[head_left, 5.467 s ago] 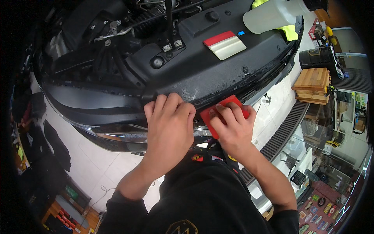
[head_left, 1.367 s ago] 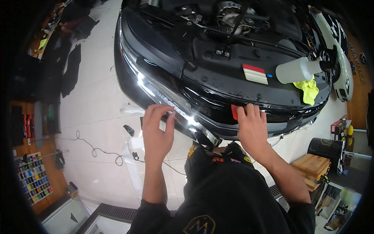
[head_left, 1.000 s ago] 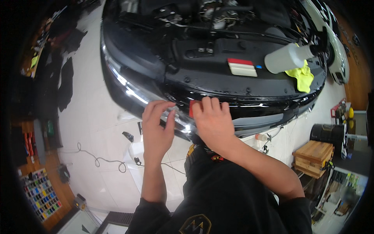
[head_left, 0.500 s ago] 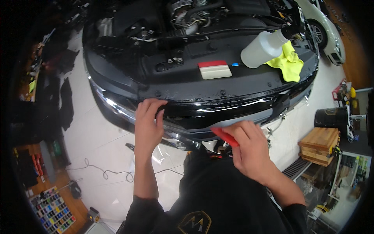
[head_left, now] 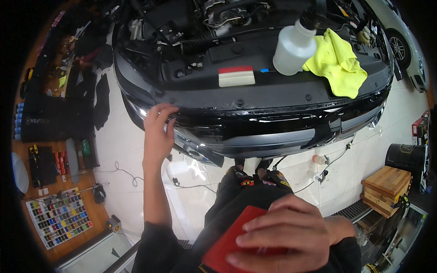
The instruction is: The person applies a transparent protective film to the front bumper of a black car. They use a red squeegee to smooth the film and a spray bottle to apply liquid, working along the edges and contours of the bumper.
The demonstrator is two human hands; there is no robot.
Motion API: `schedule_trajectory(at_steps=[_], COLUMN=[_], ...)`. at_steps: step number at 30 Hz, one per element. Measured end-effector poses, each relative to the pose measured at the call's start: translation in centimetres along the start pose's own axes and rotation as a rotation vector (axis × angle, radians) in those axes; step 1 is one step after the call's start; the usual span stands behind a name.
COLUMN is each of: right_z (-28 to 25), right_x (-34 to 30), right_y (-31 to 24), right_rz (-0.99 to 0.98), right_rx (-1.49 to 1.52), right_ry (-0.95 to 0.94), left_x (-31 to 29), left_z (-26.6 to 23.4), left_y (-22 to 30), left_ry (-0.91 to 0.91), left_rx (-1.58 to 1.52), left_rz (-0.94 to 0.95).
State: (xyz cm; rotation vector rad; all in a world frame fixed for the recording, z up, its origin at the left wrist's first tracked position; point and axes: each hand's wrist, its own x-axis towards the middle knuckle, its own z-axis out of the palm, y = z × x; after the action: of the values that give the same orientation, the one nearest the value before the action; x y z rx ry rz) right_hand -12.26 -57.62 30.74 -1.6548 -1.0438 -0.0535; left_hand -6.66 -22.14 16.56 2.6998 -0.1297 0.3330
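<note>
My left hand [head_left: 158, 125] rests at the glossy black front edge of the car [head_left: 255, 122], above the headlight. Its fingers lie over the edge, the thumb is apart, and nothing shows in its grip. Close to my chest, my right hand [head_left: 291, 232] is closed on a flat red squeegee [head_left: 230, 245]. On the black panel behind the edge lies a red and cream squeegee [head_left: 236, 78]. To its right stands a white spray bottle [head_left: 293, 50] with a black head, partly against a crumpled yellow cloth [head_left: 341, 68].
The engine bay [head_left: 223, 18] is open at the back. A cable [head_left: 127, 176] runs over the white tiled floor. Wooden boxes [head_left: 387, 186] stand at the right, a sheet of colour swatches [head_left: 61, 218] lies at lower left, and another car [head_left: 405, 45] is at upper right.
My right hand has drawn the red squeegee from the car's front edge back toward my chest. My left hand stays at the edge while the view has shifted.
</note>
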Motion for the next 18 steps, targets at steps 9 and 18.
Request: schedule_trajectory(at_steps=[9, 18], right_z=[-2.2, -6.4], right_x=[-4.0, -8.9], right_y=[0.5, 3.5], right_rz=[-0.213, 0.174], right_rx=[0.047, -0.024], right_ry=[0.291, 0.101], left_x=[-3.6, -2.6], left_z=[0.8, 5.4], left_y=[5.9, 13.3], left_ry=[0.062, -0.008], left_rx=[0.024, -0.368], left_rz=[-0.143, -0.008])
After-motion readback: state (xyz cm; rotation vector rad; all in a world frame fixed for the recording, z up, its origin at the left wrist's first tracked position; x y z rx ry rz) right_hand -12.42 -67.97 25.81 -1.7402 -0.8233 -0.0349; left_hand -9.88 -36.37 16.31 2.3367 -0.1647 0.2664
